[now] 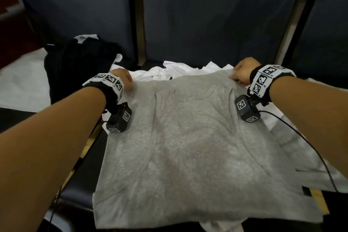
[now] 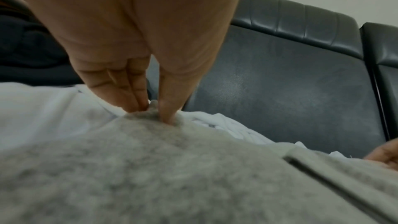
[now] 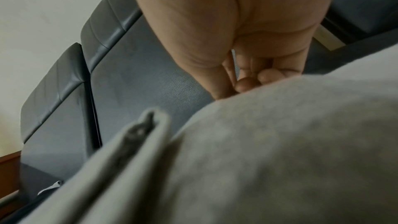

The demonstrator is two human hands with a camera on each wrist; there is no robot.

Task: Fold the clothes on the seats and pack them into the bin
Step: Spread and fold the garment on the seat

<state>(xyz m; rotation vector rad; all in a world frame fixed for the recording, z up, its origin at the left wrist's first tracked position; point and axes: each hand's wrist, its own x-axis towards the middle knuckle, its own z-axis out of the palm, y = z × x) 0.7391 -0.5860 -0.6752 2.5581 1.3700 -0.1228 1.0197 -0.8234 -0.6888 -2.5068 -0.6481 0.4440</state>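
Far left, a black garment [image 1: 75, 66] sits heaped on the dark seats [image 2: 280, 83], with white cloth beside and beneath it. Next, the left hand [image 1: 122, 79] reaches to the far left corner of the grey T-shirt [image 1: 188, 147], and the left wrist view shows its fingers [image 2: 129, 91] and thumb pinching a small peak of grey fabric. The shirt lies spread flat across the seat in the middle, on top of white clothes [image 1: 180, 70] that poke out at its far edge and near hem. Over on the right, the right hand [image 1: 243, 72] grips the far right corner, fingers [image 3: 247, 83] curled round the edge.
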